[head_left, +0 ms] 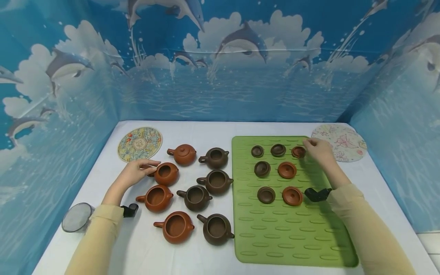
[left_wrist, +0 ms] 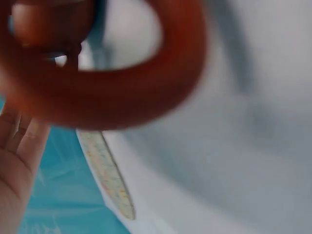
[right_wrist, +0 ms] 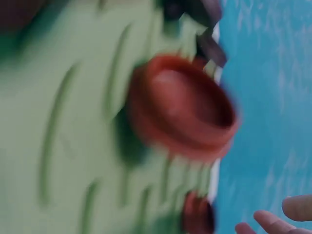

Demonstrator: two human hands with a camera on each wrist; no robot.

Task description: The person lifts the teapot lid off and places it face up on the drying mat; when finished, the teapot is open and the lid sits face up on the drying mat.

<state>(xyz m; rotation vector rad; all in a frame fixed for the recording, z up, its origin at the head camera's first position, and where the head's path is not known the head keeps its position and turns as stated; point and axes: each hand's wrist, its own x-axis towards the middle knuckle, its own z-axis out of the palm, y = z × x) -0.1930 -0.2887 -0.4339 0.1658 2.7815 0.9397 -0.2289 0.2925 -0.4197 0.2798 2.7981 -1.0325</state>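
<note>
My left hand is beside a reddish-brown teapot without a lid, its extended fingers by the handle and rim. In the left wrist view, another teapot's handle looms close and partly hides that hand. My right hand hovers at the back right of a green mat, fingertips just beside a small reddish lid. The right wrist view shows those fingers apart from that lid, with a larger red lid nearer the camera.
Several reddish and dark brown teapots stand left of the mat, one wearing its lid. More lids lie in rows on the mat. Round patterned mats lie at both back corners; a clear container stands far left.
</note>
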